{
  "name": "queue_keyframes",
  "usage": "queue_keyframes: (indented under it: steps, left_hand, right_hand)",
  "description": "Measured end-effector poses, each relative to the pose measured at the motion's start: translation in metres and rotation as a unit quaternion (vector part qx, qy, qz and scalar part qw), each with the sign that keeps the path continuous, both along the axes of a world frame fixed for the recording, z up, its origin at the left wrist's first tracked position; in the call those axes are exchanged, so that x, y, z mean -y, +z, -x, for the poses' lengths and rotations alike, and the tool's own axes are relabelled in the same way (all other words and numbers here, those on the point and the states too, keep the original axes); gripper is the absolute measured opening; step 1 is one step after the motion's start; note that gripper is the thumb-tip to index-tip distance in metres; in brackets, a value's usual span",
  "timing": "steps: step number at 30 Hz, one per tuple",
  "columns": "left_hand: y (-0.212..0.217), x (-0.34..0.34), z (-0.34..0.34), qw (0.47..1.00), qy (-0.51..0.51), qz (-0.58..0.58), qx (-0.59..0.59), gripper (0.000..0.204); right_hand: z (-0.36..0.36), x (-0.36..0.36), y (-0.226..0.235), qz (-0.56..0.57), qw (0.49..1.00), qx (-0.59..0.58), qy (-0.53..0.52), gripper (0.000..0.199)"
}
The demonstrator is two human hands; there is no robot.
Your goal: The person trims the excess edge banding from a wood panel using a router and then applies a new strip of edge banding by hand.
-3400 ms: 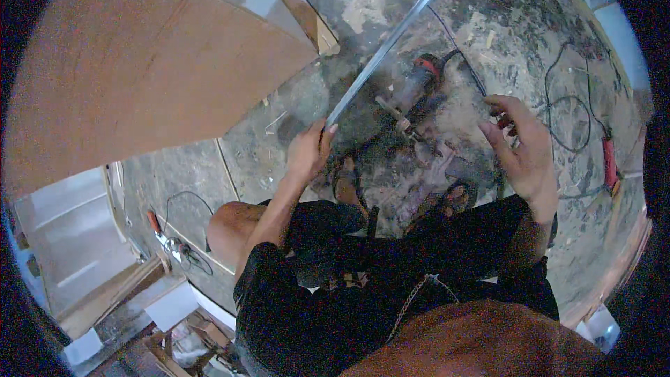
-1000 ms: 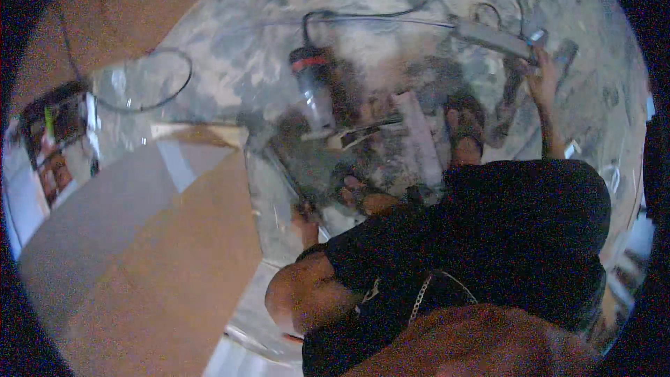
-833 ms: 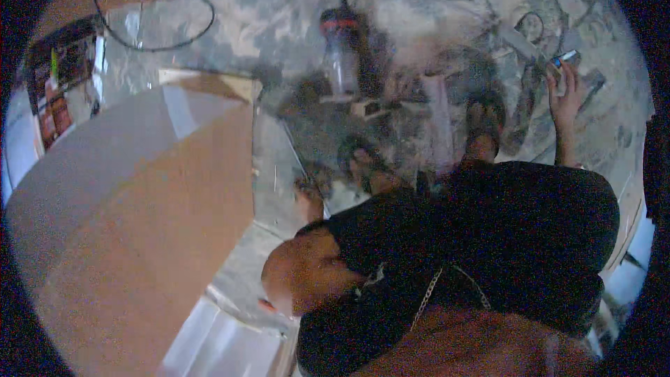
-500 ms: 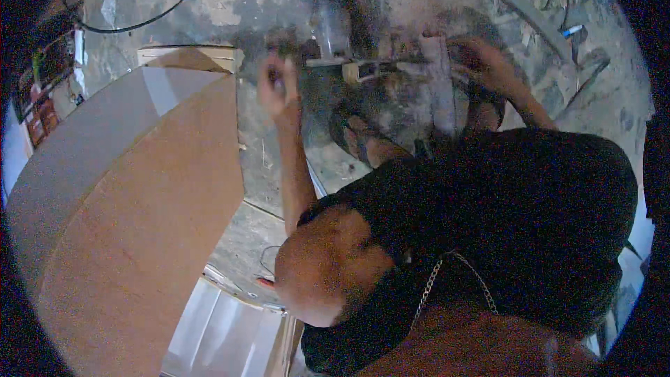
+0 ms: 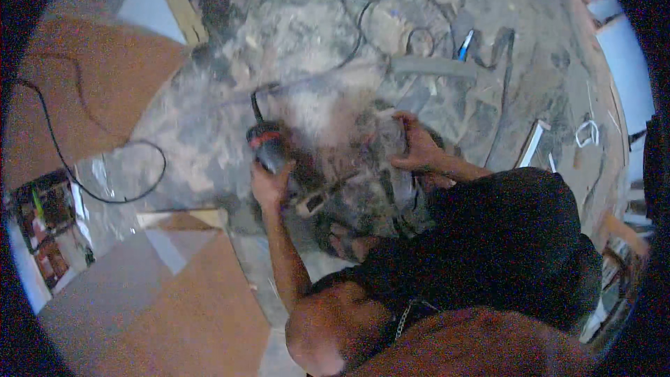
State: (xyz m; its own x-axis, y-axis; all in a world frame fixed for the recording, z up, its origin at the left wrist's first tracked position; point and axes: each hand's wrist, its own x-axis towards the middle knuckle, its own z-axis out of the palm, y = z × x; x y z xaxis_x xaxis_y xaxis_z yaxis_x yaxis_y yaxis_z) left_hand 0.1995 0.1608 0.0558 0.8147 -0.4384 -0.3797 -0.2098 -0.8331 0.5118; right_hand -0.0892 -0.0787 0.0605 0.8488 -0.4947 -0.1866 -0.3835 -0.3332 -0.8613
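Dark casing with a red band: the power tool (image 5: 270,148), on or just above the dusty floor (image 5: 209,126), left of centre, its rear pointing away from me. My left hand (image 5: 273,185) is closed around the near part of its body, thumb on the right side and fingers on the left, presumably because the narrow barrel suits a wrapped grip. The black cord (image 5: 257,106) leaves the far end, so it lies away from my fingers. Left forearm: reaching forward, nearly straight, past the bent knee (image 5: 317,328).

My right hand (image 5: 421,148) comes in from the right, forearm slanting across, thumb and fingers parted toward a dusty greyish piece (image 5: 391,132); blur prevents my telling whether it grips or merely touches, though the pose would suit steadying.

Outward: a sandalled foot (image 5: 349,243) nearer me, between the hands; a grey bar (image 5: 433,67) beyond the right hand, with a slim blue-and-white object (image 5: 465,46) beside it; a brown panel (image 5: 202,293) at lower left.
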Motion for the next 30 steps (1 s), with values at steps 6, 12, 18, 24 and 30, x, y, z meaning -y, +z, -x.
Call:
queue_keyframes:
  steps: [6,12,18,24,30]
  left_hand:
    - [0.056,-0.006,-0.011,0.997,-0.026,0.019,0.074,0.094]
    - [0.025,-0.006,-0.003,0.995,-0.082,0.028,0.041,0.093]
    - [-0.013,-0.057,-0.062,0.991,-0.095,0.074,0.051,0.085]
    - [0.011,-0.041,-0.037,0.993,-0.106,0.03,0.043,0.075]
    - [0.02,-0.027,-0.032,0.982,-0.17,0.039,0.071,0.073]
  right_hand:
    - [0.021,0.061,0.027,0.047,0.941,0.074,-0.326,0.088]
    - [0.177,0.133,0.033,0.255,0.862,0.145,-0.413,0.079]
    - [0.198,0.075,0.055,0.293,0.887,-0.159,-0.319,0.074]
    - [0.257,0.009,0.024,0.179,0.918,-0.16,-0.317,0.073]
    - [0.303,0.008,0.008,0.274,0.797,-0.318,-0.433,0.068]
